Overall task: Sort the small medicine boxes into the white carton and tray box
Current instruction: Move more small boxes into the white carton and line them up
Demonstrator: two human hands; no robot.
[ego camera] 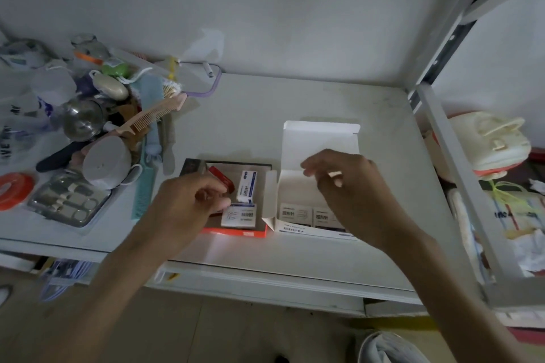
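Neither grip closed on a box: your left hand curls, fingertips touching the flat box in the tray box; right hand hovers loosely apart over the white carton. Carton: approx. 2 boxes in. Tray: 2 white + red box left.

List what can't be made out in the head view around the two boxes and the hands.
- White carton: right part of its contents, hidden by the right hand.
- Left hand: whether its fingertips grip a small box in the tray box; fingers curl over the spot.
- Box labels: too small and dim to read.
- Right hand: whether it holds anything.
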